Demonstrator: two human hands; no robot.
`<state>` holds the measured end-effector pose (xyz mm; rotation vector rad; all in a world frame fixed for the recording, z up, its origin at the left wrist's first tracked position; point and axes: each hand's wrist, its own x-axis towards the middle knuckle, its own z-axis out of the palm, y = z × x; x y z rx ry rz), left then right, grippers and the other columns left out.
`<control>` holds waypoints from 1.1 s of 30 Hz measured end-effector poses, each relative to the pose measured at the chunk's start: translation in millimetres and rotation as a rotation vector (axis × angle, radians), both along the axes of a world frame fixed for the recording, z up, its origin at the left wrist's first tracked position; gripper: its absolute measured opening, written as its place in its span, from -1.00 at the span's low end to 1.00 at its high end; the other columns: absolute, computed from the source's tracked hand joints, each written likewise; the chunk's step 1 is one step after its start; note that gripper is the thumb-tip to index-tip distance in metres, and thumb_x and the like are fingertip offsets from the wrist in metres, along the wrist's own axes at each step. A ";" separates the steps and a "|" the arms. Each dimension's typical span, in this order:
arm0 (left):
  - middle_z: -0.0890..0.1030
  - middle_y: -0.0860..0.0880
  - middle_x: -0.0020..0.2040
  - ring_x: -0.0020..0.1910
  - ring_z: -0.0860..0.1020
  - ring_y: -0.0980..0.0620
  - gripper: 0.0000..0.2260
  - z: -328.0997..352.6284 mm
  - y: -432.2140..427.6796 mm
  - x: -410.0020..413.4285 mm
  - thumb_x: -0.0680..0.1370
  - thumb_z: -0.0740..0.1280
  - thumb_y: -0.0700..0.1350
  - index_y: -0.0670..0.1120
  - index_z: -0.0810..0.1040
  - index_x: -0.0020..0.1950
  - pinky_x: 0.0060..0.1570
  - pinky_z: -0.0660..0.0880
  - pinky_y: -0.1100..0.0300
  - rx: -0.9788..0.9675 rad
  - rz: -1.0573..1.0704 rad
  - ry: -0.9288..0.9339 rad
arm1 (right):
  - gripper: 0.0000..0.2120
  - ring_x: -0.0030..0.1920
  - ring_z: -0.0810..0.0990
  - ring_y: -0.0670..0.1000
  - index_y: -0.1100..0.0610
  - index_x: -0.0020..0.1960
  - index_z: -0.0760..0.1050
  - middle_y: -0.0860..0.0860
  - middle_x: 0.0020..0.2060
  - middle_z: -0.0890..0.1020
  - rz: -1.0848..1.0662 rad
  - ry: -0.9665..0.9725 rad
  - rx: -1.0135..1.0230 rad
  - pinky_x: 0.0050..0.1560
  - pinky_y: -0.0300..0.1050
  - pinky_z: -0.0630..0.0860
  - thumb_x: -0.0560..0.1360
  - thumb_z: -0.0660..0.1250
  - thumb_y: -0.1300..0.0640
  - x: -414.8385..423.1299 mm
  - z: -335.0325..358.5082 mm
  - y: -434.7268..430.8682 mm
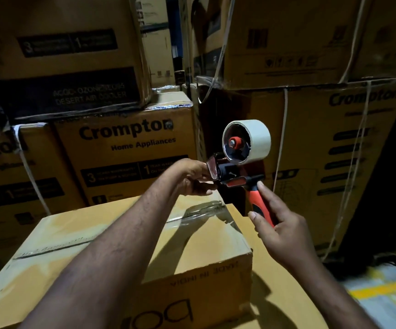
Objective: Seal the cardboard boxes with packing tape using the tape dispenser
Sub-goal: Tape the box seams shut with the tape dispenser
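Holding a red-and-black plastic tape dispenser (233, 172) up beyond the far right corner of a plain brown cardboard box (121, 245), well clear of the lid. Gripping the red handle with the right hand (280, 224), fingers wrapped round it, thumb laid up toward the black neck. Carrying a pale, wide roll of packing tape (258, 138) on the red hub, up top, open side turned toward the camera. Reaching in with the left hand (192, 179) to the dispenser's nose, fingers curled against the dark front flap. Pinching the flap, or a loose tape end? Cannot tell, too dark and crowded at the fingertips, any clear tape lost against the shadow. Down on the box lid, a glossy strip of clear tape (201, 214) already over the centre seam, crinkled and ragged at the far edge, faint and hard to follow toward the left. Printed upside down on the near side, "MADE IN INDIA", plus bigger letters cut off by the forearms and the bottom edge. Behind, tall stacked brown cartons (125, 148) marked "Crompton Home Appliances", bound with white plastic straps (29, 172), the upper ones dim and blurred, small print unreadable. Low at the right, a patch of grey floor (382, 305) with a yellow line, mostly out of frame.
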<state>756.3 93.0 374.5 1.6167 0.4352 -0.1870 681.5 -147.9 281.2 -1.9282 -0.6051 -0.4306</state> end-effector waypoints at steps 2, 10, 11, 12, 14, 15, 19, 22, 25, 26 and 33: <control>0.66 -0.11 -0.28 -0.25 0.68 -0.02 -0.90 3.4 7.1 12.7 0.58 0.33 -0.28 -0.20 0.61 -0.10 -0.24 0.64 0.12 0.048 -0.011 0.017 | -0.34 -0.18 0.51 -0.21 -0.25 0.52 0.18 -0.12 0.19 0.50 -0.025 -0.006 -0.047 -0.22 -0.52 0.46 0.54 0.40 0.06 7.0 4.7 4.3; 0.66 -0.12 -0.27 -0.30 0.66 0.03 -0.81 -25.3 41.2 59.6 0.62 0.27 -0.30 -0.25 0.61 -0.16 -0.20 0.64 0.18 0.017 -0.082 0.138 | -0.31 -0.03 0.65 -0.02 -0.37 0.48 0.07 -0.15 0.11 0.45 -0.088 0.088 -0.160 -0.07 -0.16 0.66 0.55 0.38 0.02 21.0 -1.7 34.6; 0.67 -0.12 -0.25 -0.30 0.65 0.04 -0.81 -30.5 44.4 64.8 0.61 0.27 -0.30 -0.25 0.61 -0.16 -0.18 0.64 0.19 0.010 -0.087 0.145 | -0.30 -0.06 0.64 -0.03 -0.38 0.48 0.05 -0.15 0.09 0.46 -0.099 0.100 -0.179 -0.09 -0.13 0.67 0.56 0.38 0.02 22.4 -2.8 39.7; 0.67 -0.12 -0.23 -0.30 0.65 0.03 -0.81 -35.8 47.5 71.4 0.61 0.28 -0.29 -0.24 0.61 -0.16 -0.18 0.64 0.19 0.019 -0.084 0.141 | -0.30 -0.10 0.63 -0.07 -0.38 0.47 0.03 -0.15 0.05 0.47 -0.113 0.110 -0.195 -0.12 -0.14 0.66 0.56 0.37 0.03 24.1 -3.5 44.9; 0.67 -0.15 -0.24 -0.32 0.65 -0.01 -0.81 -42.9 49.7 81.9 0.58 0.31 -0.31 -0.25 0.62 -0.22 -0.23 0.65 0.15 0.077 -0.068 0.098 | -0.30 -0.18 0.58 -0.15 -0.36 0.49 0.01 -0.14 0.00 0.49 -0.147 0.141 -0.213 -0.22 -0.24 0.62 0.57 0.36 0.03 29.0 -3.8 54.2; 0.68 -0.18 -0.23 -0.30 0.67 -0.05 -0.83 -45.8 50.0 87.2 0.55 0.34 -0.32 -0.27 0.63 -0.23 -0.19 0.67 0.08 0.122 -0.049 0.062 | -0.31 -0.23 0.55 -0.18 -0.33 0.51 0.03 -0.13 -0.02 0.50 -0.167 0.168 -0.215 -0.31 -0.32 0.55 0.58 0.35 0.03 31.2 -3.3 57.7; 0.67 -0.10 -0.25 -0.32 0.66 -0.01 -0.90 -51.3 42.5 103.7 0.52 0.43 -0.27 -0.22 0.65 -0.20 -0.39 0.61 0.18 0.432 0.004 -0.120 | -0.36 -0.24 0.54 -0.16 -0.30 0.54 0.10 -0.05 -0.02 0.57 -0.225 0.258 -0.213 -0.34 -0.34 0.49 0.59 0.32 0.00 31.2 -3.1 67.1; 0.66 -0.07 -0.14 -0.18 0.66 -0.02 -0.84 -57.1 36.8 117.9 0.56 0.38 -0.22 -0.10 0.56 -0.22 -0.22 0.66 0.13 0.575 -0.001 -0.193 | -0.38 -0.16 0.60 -0.08 -0.29 0.54 0.12 -0.06 -0.06 0.50 -0.260 0.290 -0.225 -0.24 -0.19 0.57 0.59 0.31 0.01 29.6 -1.1 72.0; 0.65 -0.01 -0.19 -0.18 0.66 0.00 -0.84 -64.4 31.1 122.4 0.57 0.36 -0.21 -0.08 0.61 -0.20 -0.17 0.66 0.07 0.772 0.031 -0.237 | -0.40 -0.20 0.60 -0.09 -0.27 0.54 0.15 -0.05 -0.07 0.50 -0.295 0.324 -0.238 -0.26 -0.17 0.56 0.59 0.30 0.01 32.0 3.3 75.0; 0.65 0.00 -0.21 -0.20 0.65 0.01 -0.85 -68.2 31.7 124.9 0.57 0.37 -0.21 -0.07 0.63 -0.19 -0.22 0.65 0.09 0.815 0.045 -0.254 | -0.40 -0.21 0.59 -0.08 -0.27 0.54 0.16 -0.04 -0.06 0.53 -0.304 0.327 -0.246 -0.26 -0.15 0.57 0.59 0.30 0.01 31.5 4.8 75.3; 0.70 -0.02 -0.21 -0.20 0.69 0.05 -0.92 -78.6 54.2 139.2 0.52 0.47 -0.20 -0.09 0.68 -0.18 -0.15 0.69 0.01 0.855 0.048 -0.257 | -0.39 -0.02 0.58 0.00 -0.36 0.52 0.09 0.01 0.21 0.59 -0.322 0.324 -0.333 0.01 -0.12 0.57 0.60 0.29 -0.04 19.2 6.9 76.3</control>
